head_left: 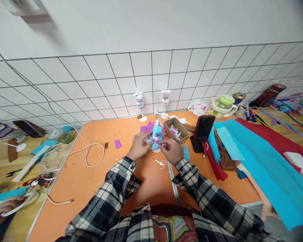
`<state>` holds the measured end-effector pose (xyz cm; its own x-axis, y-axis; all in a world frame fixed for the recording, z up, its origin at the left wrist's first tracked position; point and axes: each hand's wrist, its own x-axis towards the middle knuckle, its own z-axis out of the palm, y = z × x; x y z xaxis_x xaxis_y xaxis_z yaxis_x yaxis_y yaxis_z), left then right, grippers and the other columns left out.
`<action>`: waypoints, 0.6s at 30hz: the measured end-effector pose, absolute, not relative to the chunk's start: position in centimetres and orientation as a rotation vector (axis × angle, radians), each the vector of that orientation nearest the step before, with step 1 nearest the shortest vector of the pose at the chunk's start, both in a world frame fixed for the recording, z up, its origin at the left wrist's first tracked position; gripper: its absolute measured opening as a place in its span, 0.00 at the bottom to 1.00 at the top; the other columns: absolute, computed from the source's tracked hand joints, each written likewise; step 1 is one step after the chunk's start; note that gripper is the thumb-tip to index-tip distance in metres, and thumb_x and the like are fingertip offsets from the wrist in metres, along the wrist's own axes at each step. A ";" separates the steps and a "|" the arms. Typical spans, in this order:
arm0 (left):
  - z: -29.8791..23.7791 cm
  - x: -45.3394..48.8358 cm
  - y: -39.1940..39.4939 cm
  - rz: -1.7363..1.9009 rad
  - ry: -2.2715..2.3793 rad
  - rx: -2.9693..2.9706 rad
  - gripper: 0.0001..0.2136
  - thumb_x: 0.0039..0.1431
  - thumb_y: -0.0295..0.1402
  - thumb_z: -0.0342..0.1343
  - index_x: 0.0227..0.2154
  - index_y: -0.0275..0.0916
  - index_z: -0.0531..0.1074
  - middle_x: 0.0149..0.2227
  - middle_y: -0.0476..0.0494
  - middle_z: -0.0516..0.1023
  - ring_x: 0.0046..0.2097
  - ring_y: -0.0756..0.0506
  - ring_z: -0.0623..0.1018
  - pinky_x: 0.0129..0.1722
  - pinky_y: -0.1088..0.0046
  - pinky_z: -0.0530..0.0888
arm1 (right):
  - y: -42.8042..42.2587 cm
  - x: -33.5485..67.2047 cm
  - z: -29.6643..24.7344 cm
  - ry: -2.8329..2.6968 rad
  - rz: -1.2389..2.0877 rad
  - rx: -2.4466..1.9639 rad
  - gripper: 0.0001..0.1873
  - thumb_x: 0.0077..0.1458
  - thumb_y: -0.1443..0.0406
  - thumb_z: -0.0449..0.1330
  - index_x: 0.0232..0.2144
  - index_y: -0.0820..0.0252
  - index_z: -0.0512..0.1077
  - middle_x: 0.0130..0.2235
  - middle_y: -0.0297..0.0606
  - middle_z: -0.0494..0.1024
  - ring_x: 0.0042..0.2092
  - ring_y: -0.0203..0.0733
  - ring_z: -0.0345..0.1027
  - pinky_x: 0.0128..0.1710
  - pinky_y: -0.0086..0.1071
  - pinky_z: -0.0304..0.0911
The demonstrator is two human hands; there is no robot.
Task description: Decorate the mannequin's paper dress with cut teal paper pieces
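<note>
A small white mannequin (156, 135) dressed in teal and purple cloth stands on the orange table (91, 181). My left hand (138, 147) grips its left side with pinched fingers. My right hand (171, 150) pinches the cloth at its right side. Small scissors (160, 163) lie on the table just in front of my hands. Purple cloth pieces (146, 127) lie behind the mannequin, and one more purple scrap (118, 144) lies to the left.
Two more small mannequins (139, 102) (165, 99) stand by the tiled wall. A cardboard box (176, 130) and a propped phone (203, 128) are at the right, beside teal and red cloth sheets (257, 158). A white cable (91, 158) loops at left. Another person's hands (2, 201) show at far left.
</note>
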<state>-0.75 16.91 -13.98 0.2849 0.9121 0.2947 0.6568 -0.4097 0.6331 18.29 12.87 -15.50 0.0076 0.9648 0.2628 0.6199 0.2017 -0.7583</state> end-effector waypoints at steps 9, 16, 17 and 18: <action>-14.0 -0.8 16.5 0.984 1.383 2.073 0.20 0.53 0.34 0.59 0.51 0.42 0.71 0.49 0.42 0.77 0.51 0.40 0.75 0.53 0.61 0.68 | 11.9 17.9 -16.1 -1.721 0.582 -1.462 0.12 0.51 0.63 0.59 0.40 0.54 0.74 0.33 0.34 0.75 0.36 0.39 0.69 0.36 0.30 0.62; -14.0 -0.4 15.8 1.042 1.363 1.963 0.19 0.55 0.32 0.55 0.51 0.40 0.70 0.48 0.42 0.77 0.49 0.42 0.77 0.49 0.65 0.73 | 11.8 17.2 -15.9 -1.687 0.664 -1.441 0.14 0.49 0.65 0.59 0.40 0.52 0.75 0.34 0.32 0.75 0.38 0.39 0.69 0.39 0.30 0.61; -14.0 -0.3 15.8 1.047 1.362 1.956 0.19 0.55 0.32 0.55 0.51 0.39 0.70 0.48 0.42 0.77 0.49 0.42 0.77 0.49 0.66 0.73 | 11.7 17.1 -15.7 -1.668 0.678 -1.439 0.14 0.49 0.65 0.58 0.40 0.52 0.75 0.34 0.32 0.75 0.37 0.39 0.69 0.39 0.30 0.61; -14.0 -0.2 15.7 1.052 1.363 1.952 0.18 0.55 0.32 0.55 0.50 0.39 0.70 0.48 0.42 0.78 0.49 0.43 0.77 0.48 0.66 0.73 | 11.7 17.1 -15.5 -1.642 0.692 -1.440 0.14 0.49 0.65 0.58 0.40 0.53 0.74 0.34 0.33 0.75 0.37 0.39 0.68 0.39 0.31 0.61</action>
<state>-0.22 15.75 -14.05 0.1867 0.9373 0.2943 0.5224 -0.3485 0.7782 17.08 11.67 -15.55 -0.0040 0.9746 0.2239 0.5208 0.1931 -0.8315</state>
